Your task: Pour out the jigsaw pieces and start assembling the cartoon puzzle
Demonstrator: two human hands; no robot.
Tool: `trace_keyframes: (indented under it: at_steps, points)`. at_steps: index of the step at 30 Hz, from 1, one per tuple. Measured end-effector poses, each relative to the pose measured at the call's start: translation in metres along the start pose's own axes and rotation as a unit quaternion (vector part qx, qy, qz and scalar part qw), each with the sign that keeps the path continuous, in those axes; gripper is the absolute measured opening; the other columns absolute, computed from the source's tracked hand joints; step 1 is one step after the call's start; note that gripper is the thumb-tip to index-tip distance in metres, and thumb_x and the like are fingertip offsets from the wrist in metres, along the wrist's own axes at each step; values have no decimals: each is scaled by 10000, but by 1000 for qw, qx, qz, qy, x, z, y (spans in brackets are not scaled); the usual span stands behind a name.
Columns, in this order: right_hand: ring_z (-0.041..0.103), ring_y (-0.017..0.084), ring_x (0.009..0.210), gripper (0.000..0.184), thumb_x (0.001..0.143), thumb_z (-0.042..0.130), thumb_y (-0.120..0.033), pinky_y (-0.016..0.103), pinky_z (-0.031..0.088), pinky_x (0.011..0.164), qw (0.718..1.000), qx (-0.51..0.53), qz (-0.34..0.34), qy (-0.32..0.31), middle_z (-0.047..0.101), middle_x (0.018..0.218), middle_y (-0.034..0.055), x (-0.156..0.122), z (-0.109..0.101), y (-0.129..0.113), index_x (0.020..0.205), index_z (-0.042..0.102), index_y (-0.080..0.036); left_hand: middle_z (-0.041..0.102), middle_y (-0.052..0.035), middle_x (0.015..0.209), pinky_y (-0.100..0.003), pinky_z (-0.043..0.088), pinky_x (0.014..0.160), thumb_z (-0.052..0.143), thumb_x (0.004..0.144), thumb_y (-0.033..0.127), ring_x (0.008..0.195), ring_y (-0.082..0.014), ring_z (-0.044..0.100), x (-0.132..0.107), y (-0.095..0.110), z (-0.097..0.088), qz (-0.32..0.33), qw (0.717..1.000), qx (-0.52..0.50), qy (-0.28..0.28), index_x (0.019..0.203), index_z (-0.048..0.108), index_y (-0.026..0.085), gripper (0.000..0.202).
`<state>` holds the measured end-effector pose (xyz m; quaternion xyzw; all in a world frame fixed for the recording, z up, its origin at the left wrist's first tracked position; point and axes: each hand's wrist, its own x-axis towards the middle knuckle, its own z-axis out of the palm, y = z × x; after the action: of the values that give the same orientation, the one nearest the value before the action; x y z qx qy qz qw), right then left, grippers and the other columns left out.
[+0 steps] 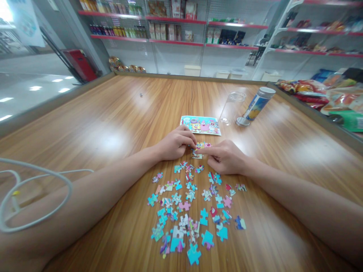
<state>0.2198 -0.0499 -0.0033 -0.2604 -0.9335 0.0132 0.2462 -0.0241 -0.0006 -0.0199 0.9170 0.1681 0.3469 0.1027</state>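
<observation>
A small joined patch of jigsaw puzzle pieces (200, 145) with a yellow and pink cartoon print lies between my hands. My left hand (178, 142) rests at the patch's left edge, its fingers bent together and its fingertips on the pieces. From the other side my right hand (227, 156) reaches in, index finger stretched out onto the lower part of the patch, thumb apart below and the other fingers curled. Just beyond lies the printed picture card (202, 125) with cartoon figures. Many loose jigsaw pieces (193, 254), mostly light blue, are scattered on the near side of the hands.
On the wooden table (113, 113), a clear plastic cylinder (231, 107) and a blue printed canister (258, 102) stand at the back right beside a silver lid (243, 121). A white cable (66, 181) loops at the left. Packaged snacks (306, 92) lie beyond the right edge.
</observation>
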Motion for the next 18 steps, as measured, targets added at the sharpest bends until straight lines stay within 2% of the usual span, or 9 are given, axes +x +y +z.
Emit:
trace_keyframes:
  at_steps: [7,11,15,18]
  points:
    - [457,95,463,413,787,502,-151,222,306,510,1000,4,21,-16,529,517,-40,1,0,-1,1132,724,-190,742,-34,938,-402,519,908,475,724,-62,935,-187,583,1,2,-1,-7,1000,-1,-5,855,765,213,421]
    - [431,78,438,358,780,514,-138,212,301,495,999,27,33,17,527,505,-43,2,1,-1,1028,764,-205,741,-36,950,-396,515,909,481,723,-66,945,-189,581,1,2,-1,-8,1000,-3,-7,868,767,215,427]
    - [378,71,421,286,814,530,-158,214,298,490,994,28,80,73,475,473,-56,3,1,-1,966,771,-186,739,-36,954,-393,517,908,480,727,-70,958,-191,578,0,2,-1,-11,1000,-6,-9,886,768,214,435]
    - [400,73,436,249,815,538,-161,214,308,498,991,28,99,84,473,474,-50,4,1,0,894,773,-178,738,-36,959,-397,516,909,479,726,-74,960,-192,578,0,2,-1,-10,1000,-5,-10,891,768,211,438]
